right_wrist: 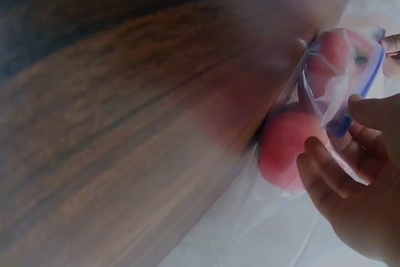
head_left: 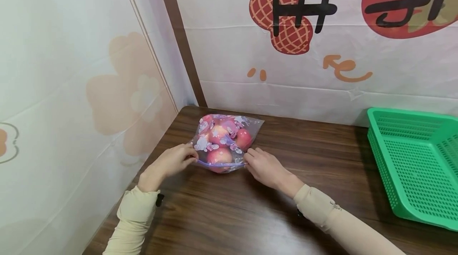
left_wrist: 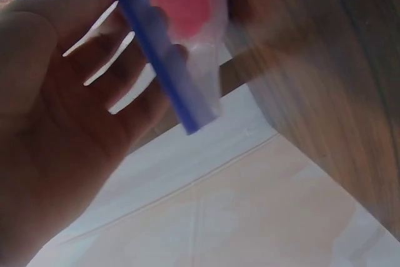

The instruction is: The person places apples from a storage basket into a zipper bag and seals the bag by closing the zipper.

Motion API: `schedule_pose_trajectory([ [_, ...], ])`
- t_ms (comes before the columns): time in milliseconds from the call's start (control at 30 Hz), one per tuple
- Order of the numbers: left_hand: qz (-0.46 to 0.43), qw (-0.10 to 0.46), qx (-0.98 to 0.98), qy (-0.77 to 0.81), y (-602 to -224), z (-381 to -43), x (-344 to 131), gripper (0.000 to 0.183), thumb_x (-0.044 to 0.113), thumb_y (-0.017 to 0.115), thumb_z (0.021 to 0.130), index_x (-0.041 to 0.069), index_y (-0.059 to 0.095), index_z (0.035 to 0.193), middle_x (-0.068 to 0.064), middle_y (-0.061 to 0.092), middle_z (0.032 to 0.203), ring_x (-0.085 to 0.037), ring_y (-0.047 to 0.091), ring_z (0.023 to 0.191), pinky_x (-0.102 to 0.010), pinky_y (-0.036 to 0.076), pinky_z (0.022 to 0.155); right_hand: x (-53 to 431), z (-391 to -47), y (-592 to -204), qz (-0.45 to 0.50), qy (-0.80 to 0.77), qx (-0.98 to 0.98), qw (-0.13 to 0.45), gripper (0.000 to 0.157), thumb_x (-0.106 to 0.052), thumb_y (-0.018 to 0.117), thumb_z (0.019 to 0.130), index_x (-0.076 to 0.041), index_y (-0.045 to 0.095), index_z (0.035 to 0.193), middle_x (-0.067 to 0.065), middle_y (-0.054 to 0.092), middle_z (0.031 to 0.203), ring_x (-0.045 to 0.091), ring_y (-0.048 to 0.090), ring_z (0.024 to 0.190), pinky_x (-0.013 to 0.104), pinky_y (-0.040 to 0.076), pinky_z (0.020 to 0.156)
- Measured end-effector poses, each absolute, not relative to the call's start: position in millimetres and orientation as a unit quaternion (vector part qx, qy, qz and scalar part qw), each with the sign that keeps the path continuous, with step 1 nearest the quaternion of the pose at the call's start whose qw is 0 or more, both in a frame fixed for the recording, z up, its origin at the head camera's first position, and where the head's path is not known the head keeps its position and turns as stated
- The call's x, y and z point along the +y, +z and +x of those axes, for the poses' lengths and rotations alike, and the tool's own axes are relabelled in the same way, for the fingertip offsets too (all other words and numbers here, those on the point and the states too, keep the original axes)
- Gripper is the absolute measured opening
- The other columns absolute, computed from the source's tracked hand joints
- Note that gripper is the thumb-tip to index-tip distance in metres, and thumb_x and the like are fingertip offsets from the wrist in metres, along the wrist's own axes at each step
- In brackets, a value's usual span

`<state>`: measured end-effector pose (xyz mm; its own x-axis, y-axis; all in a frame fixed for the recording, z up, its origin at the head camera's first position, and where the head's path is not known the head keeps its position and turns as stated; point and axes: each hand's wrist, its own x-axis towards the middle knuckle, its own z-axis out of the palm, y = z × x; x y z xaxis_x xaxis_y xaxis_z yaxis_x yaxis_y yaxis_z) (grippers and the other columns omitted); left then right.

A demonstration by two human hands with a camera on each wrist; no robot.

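A clear zip bag (head_left: 257, 124) printed with pink and white figures lies on the wooden table, with several red-and-yellow apples (head_left: 220, 155) inside. Its blue zip strip (left_wrist: 164, 70) runs along the edge nearest the person. At the left end of that strip, my left hand (head_left: 176, 159) pinches the bag between thumb and fingers. My right hand (head_left: 264, 167) pinches the other end, and in the right wrist view its thumb presses on the strip while the lower fingers curve loosely beside an apple (right_wrist: 289, 148). Whether the zip is sealed cannot be told.
To the right on the table (head_left: 200, 215) stands a green plastic basket (head_left: 384, 167) with slotted sides. A printed white cloth (head_left: 222, 48) hangs behind the table, and another pale cloth (head_left: 71, 88) borders its left edge.
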<state>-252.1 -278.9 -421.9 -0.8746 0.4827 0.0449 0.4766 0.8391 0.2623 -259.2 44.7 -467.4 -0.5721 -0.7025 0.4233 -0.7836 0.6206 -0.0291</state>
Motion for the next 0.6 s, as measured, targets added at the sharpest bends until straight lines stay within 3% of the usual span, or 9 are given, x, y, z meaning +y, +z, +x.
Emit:
schedule_pose_trajectory([
  [333, 0.264, 0.096, 0.939, 0.199, -416, -251, -278, 0.005, 0.018, 0.067, 0.092, 0.017, 0.071, 0.090, 0.007, 0.062, 0.091, -0.009, 0.054, 0.082, -0.031, 0.047, 0.077, 58, -253, -465, 0.425, 0.115, -0.882, 0.169, 0.011, -0.019, 0.070, 0.089, -0.014, 0.062, 0.094, -0.002, 0.059, 0.091, 0.017, 0.057, 0.081, 0.032, 0.051, 0.073],
  [467, 0.246, 0.080, 0.945, 0.199, -411, -250, -277, 0.004, 0.022, 0.068, 0.092, 0.020, 0.071, 0.090, 0.010, 0.064, 0.089, -0.007, 0.056, 0.081, -0.031, 0.048, 0.077, 68, -256, -458, 0.428, 0.139, -0.875, 0.177, 0.012, -0.018, 0.070, 0.090, -0.014, 0.066, 0.100, -0.002, 0.061, 0.096, 0.017, 0.058, 0.085, 0.033, 0.052, 0.076],
  [600, 0.242, 0.020, 0.954, 0.175, -406, -252, -269, 0.005, 0.028, 0.070, 0.090, 0.023, 0.071, 0.091, 0.010, 0.065, 0.088, -0.009, 0.059, 0.080, -0.034, 0.049, 0.075, 82, -263, -449, 0.414, 0.163, -0.877, 0.182, 0.016, -0.016, 0.071, 0.089, -0.012, 0.067, 0.104, 0.000, 0.063, 0.098, 0.017, 0.059, 0.087, 0.035, 0.052, 0.080],
])
